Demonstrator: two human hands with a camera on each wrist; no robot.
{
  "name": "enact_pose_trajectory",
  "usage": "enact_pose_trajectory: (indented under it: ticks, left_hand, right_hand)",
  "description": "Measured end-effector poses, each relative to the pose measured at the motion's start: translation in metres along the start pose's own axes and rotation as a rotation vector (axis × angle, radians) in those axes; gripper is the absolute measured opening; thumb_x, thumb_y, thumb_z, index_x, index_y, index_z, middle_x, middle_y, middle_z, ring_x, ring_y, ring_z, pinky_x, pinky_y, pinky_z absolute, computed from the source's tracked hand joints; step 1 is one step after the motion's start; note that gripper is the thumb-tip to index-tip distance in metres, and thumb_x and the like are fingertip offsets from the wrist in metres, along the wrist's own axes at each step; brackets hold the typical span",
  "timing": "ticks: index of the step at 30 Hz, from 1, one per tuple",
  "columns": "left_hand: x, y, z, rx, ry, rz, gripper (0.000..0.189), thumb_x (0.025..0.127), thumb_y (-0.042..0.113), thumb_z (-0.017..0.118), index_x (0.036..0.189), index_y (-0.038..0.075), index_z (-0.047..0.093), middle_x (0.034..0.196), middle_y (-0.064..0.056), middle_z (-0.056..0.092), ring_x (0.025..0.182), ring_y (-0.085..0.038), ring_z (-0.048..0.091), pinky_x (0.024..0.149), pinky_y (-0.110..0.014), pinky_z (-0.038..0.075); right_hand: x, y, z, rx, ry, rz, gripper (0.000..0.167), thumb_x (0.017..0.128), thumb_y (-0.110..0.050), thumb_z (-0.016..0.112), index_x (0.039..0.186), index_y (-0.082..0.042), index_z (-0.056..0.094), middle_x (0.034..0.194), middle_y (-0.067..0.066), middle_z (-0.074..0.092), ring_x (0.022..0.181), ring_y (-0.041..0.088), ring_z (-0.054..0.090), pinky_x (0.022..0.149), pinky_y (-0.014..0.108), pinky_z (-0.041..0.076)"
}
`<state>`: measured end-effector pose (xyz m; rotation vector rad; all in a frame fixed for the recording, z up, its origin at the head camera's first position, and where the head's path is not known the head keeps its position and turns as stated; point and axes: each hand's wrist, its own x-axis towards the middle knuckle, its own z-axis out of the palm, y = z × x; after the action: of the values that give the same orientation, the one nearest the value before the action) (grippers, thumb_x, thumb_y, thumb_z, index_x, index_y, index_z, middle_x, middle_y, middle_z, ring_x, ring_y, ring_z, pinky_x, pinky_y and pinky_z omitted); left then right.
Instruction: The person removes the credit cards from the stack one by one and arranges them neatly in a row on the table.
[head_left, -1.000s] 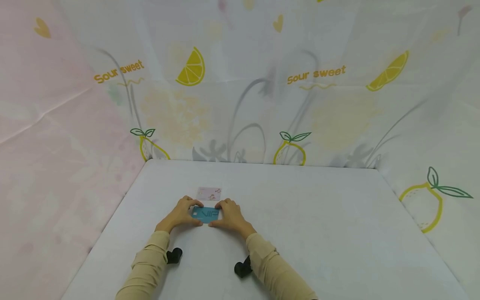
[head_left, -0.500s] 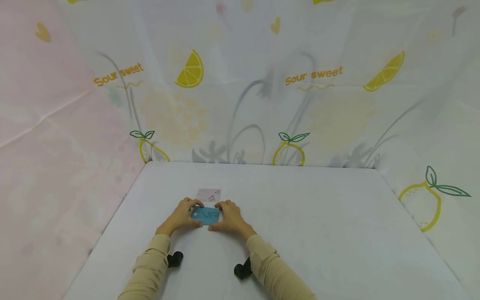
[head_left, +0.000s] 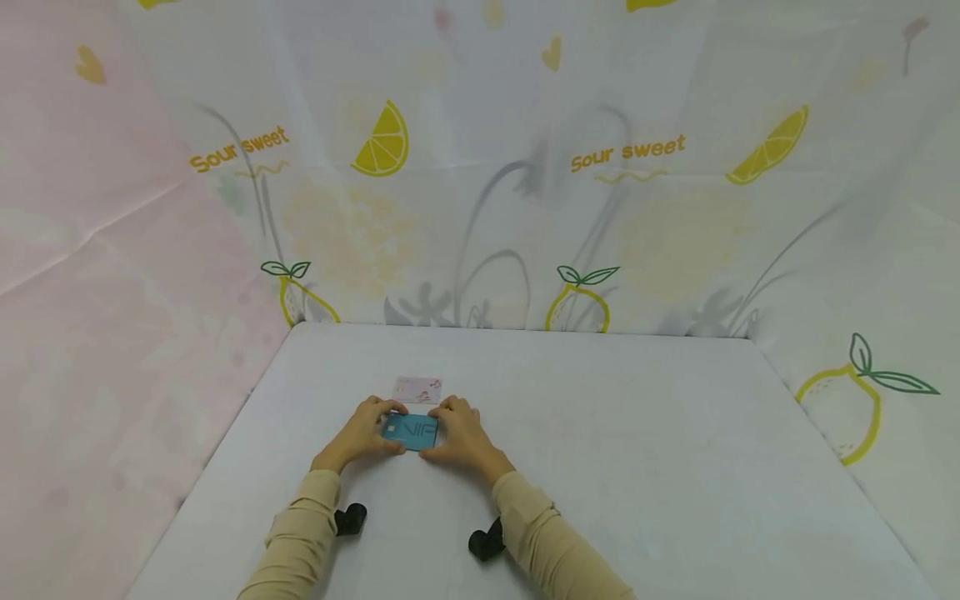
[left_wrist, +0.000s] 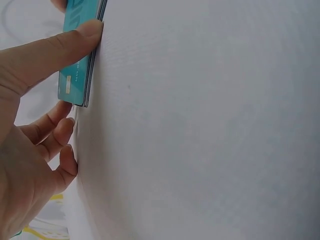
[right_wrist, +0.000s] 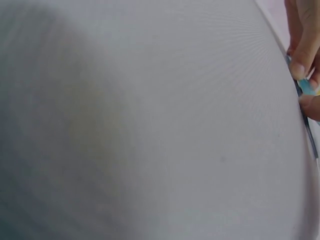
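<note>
A teal card with "VIF"-like lettering (head_left: 411, 431) lies on top of a small stack of cards (left_wrist: 88, 82), whose layered edges show in the left wrist view. My left hand (head_left: 365, 432) grips the stack's left end, thumb along the near edge and forefinger at the far edge. At the right end my right hand (head_left: 462, 433) holds it in the same way, thumb near and fingers far. In the right wrist view only a dark strip of the stack's edge (right_wrist: 311, 135) shows beside the fingers. Just beyond the hands a pale pink card (head_left: 418, 390) lies flat.
A white table (head_left: 637, 467) spreads out under both arms, widest to the right. Lemon-printed cloth (head_left: 480, 208) hangs behind it and at the sides. Black heart-shaped pieces (head_left: 487, 542) stick out beside the sleeves.
My right hand has shifted slightly inward along the stack, its thumb closer to my left thumb. My left hand stays in place, and the head view has tilted a little.
</note>
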<state>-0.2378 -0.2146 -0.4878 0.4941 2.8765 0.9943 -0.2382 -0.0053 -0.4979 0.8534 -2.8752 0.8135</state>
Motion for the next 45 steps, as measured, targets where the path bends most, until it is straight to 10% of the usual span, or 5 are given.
enact_pose_trajectory:
  ticks: [7,18,45]
  left_hand:
    - [0.001,-0.001,-0.002,-0.033,-0.005,0.002,0.056,0.060,0.018,0.088,0.110,0.008,0.063,0.100,-0.014,0.052,0.087,-0.026,0.047,0.075,-0.044,0.044]
    - [0.003,0.004,-0.010,0.002,-0.043,0.029,0.063,0.057,0.026,0.090,0.110,0.002,0.065,0.102,-0.015,0.057,0.093,-0.032,0.052,0.079,-0.050,0.045]
    - [0.011,0.033,-0.013,-0.025,0.118,0.163,0.063,0.059,0.030,0.090,0.111,0.004,0.067,0.100,-0.012,0.055,0.098,-0.033,0.047,0.080,-0.049,0.043]
  right_hand:
    - [0.000,0.002,-0.002,-0.125,0.022,-0.059,0.059,0.073,-0.045,0.077,0.118,-0.008,0.065,0.110,0.003,0.053,0.098,0.017,0.047,0.077,0.031,0.033]
    - [0.001,0.006,-0.014,0.115,-0.045,-0.038,0.060,0.073,-0.037,0.079,0.121,-0.006,0.064,0.115,0.008,0.056,0.105,0.023,0.049,0.079,0.032,0.033]
    - [0.001,0.014,-0.059,0.131,-0.013,-0.096,0.055,0.072,-0.029,0.081,0.118,-0.005,0.064,0.114,0.011,0.058,0.106,0.029,0.050,0.083,0.049,0.036]
